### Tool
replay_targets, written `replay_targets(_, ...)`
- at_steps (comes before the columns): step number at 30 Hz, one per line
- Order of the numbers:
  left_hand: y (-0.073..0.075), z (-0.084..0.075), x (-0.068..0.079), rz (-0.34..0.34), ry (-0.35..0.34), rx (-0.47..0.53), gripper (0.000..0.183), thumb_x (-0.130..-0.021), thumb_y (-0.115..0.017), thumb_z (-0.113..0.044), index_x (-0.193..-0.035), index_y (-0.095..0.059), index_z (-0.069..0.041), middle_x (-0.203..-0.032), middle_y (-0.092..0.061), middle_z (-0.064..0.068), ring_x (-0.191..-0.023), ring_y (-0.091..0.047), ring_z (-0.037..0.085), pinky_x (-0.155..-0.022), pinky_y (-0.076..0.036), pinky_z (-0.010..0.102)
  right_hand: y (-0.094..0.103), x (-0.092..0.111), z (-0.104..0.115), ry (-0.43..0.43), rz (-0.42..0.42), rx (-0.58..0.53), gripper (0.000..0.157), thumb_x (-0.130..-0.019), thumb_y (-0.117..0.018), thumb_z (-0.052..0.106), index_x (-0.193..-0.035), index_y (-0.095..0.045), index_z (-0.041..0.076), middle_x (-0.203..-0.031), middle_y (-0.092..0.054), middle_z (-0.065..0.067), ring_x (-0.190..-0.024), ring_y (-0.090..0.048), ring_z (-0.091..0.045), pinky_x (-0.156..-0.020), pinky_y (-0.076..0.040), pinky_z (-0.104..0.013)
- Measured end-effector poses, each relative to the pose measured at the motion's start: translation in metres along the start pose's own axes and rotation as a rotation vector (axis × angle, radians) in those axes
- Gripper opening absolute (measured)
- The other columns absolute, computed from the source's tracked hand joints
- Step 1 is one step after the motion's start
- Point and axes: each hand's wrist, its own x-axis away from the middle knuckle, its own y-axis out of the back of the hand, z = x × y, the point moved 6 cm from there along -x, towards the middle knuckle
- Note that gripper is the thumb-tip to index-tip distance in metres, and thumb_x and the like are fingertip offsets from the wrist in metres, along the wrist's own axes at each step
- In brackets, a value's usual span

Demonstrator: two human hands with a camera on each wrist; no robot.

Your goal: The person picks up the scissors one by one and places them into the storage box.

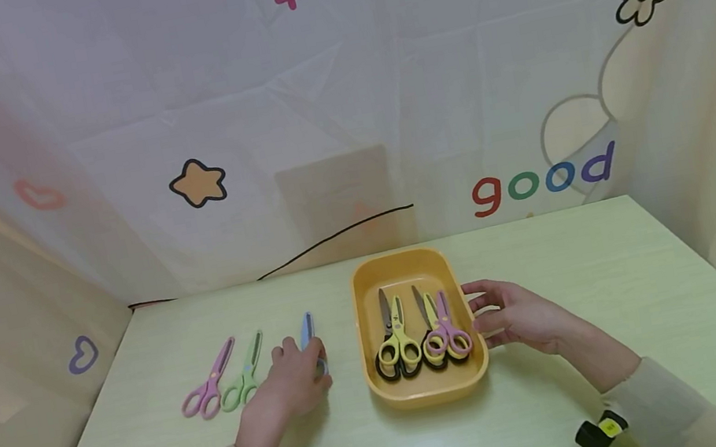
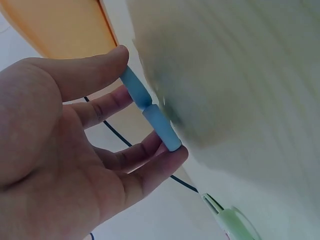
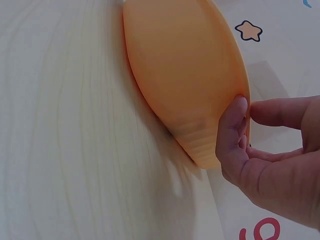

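In the head view, my left hand (image 1: 295, 378) grips a pair of light blue scissors (image 1: 307, 330) lying left of the tray. The left wrist view shows the thumb and fingers around their blue handles (image 2: 162, 127); my palm hides part of them from above. My right hand (image 1: 521, 316) rests its fingers against the outer right side of a yellow-orange tray (image 1: 431, 396). Inside the tray lie several pairs of scissors: black-handled ones with dark blades, partly covered by yellow scissors (image 1: 397, 320) and purple scissors (image 1: 444, 312).
On the table's left side lie pink-purple scissors (image 1: 217, 370) and green scissors (image 1: 252, 354), side by side with blades pointing away. A printed curtain (image 1: 218, 80) hangs behind the pale table (image 1: 572, 257).
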Motion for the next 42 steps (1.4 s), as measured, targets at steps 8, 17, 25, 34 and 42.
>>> replay_targets(8, 0.005, -0.004, -0.003, -0.091, -0.012, -0.019, 0.023, -0.094, -0.074, -0.013, -0.109, -0.057, -0.009, -0.104, -0.048, 0.023, -0.092, -0.046, 0.038, -0.072, -0.048, 0.049, -0.002, 0.001, 0.0, 0.0, 0.003, 0.004, 0.071, -0.095, -0.062, -0.001, -0.156, -0.026, -0.003, -0.134, -0.044, -0.025, -0.106, -0.057, -0.03, -0.086, -0.059, -0.04)
replay_targets(17, 0.018, -0.017, -0.003, -0.221, -0.043, 0.013, 0.025, -0.094, -0.072, -0.01, -0.111, -0.054, -0.006, -0.099, -0.043, 0.022, -0.088, -0.042, 0.037, -0.07, -0.043, 0.045, -0.002, 0.001, 0.001, 0.007, 0.01, 0.009, 0.071, -0.096, -0.061, -0.001, -0.157, -0.025, -0.002, -0.133, -0.044, -0.026, -0.105, -0.057, -0.03, -0.086, -0.059, -0.04)
replay_targets(25, 0.027, -0.033, -0.002, -0.258, -0.063, 0.05, 0.025, -0.095, -0.071, -0.01, -0.113, -0.055, -0.004, -0.099, -0.043, 0.021, -0.09, -0.042, 0.037, -0.07, -0.044, 0.047, -0.003, 0.002, 0.003, 0.003, 0.01, 0.004, 0.072, -0.096, -0.06, -0.001, -0.157, -0.023, -0.002, -0.134, -0.044, -0.027, -0.105, -0.058, -0.031, -0.085, -0.059, -0.039)
replay_targets(34, 0.029, -0.045, -0.008, -0.264, -0.065, 0.058, 0.024, -0.096, -0.068, -0.014, -0.116, -0.056, -0.005, -0.1, -0.042, 0.019, -0.092, -0.041, 0.035, -0.072, -0.043, 0.046, -0.003, 0.002, 0.003, 0.005, 0.013, 0.0, 0.072, -0.095, -0.06, -0.001, -0.157, -0.023, -0.002, -0.134, -0.044, -0.027, -0.105, -0.058, -0.031, -0.085, -0.059, -0.039)
replay_targets(42, 0.029, -0.063, -0.013, -0.256, -0.078, 0.058, 0.026, -0.096, -0.066, -0.017, -0.118, -0.056, -0.006, -0.1, -0.041, 0.017, -0.092, -0.04, 0.034, -0.073, -0.041, 0.043, -0.004, 0.003, 0.002, -0.002, 0.013, -0.006, 0.073, -0.095, -0.06, -0.001, -0.157, -0.022, -0.002, -0.135, -0.044, -0.027, -0.106, -0.058, -0.031, -0.085, -0.059, -0.04)
